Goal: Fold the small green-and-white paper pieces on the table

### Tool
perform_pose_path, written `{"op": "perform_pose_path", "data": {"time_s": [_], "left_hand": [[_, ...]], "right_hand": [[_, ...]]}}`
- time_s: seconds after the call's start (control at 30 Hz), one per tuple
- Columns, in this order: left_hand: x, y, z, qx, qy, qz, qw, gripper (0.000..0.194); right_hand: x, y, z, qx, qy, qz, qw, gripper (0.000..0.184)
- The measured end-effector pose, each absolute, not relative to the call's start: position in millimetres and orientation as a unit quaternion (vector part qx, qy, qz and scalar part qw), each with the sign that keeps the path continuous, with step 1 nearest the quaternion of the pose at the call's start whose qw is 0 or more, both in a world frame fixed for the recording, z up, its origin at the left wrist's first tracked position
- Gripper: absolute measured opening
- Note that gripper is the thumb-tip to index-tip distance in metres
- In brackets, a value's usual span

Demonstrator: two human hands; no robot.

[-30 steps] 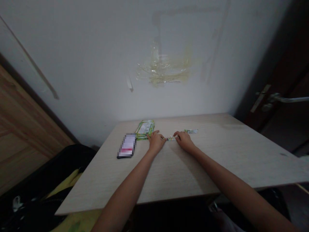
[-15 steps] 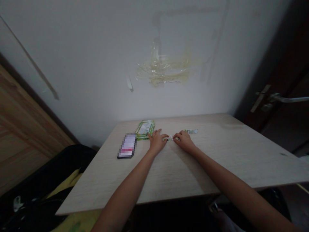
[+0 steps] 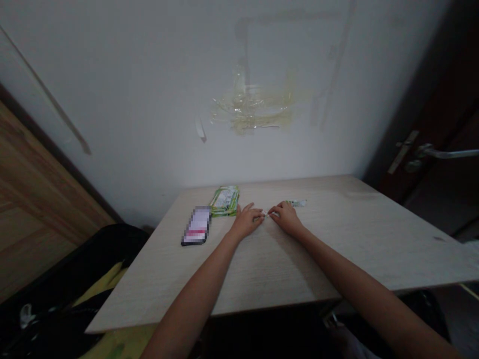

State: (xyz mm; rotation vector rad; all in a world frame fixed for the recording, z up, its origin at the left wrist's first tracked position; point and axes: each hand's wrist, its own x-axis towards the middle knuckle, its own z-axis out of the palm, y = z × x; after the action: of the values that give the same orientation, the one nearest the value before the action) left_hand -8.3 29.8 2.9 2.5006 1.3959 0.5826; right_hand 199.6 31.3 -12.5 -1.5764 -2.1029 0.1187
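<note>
While your arms stretched over the counter (image 3: pixel 262 269), your left hand (image 3: pixel 247 222) and right hand (image 3: pixel 286 218) had a small printed strip (image 3: pixel 266 215) between them, each grip pinched on it, fingers hiding most of it. It was right of the green packet stack (image 3: pixel 225 200). Your phone (image 3: pixel 196 225) lay by that stack's near-left corner, and another strip (image 3: pixel 299 203) sat just past your right hand.

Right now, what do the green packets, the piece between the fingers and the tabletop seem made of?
Green packets: perhaps slightly glossy plastic film, judging by creased, printed edges. Piece: possibly similar film; mostly hidden, finish unclear. Tabletop: likely matte wood laminate, given the fine grain.
</note>
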Motion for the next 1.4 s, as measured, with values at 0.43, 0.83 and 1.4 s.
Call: {"op": "perform_pose_path", "data": {"time_s": [0.43,0.83,1.4], "left_hand": [[-5,23,2,0.854,0.471,0.205,0.082,0.027],[-4,19,5,0.855,0.471,0.201,0.082,0.026],[-3,18,4,0.851,0.481,0.195,0.082,0.025]], "right_hand": [[202,35,-15,-0.577,-0.771,0.061,0.262,0.023],[204,37,-18,-0.591,-0.754,0.070,0.279,0.024],[201,32,-15,-0.601,-0.750,0.051,0.272,0.024]]}}
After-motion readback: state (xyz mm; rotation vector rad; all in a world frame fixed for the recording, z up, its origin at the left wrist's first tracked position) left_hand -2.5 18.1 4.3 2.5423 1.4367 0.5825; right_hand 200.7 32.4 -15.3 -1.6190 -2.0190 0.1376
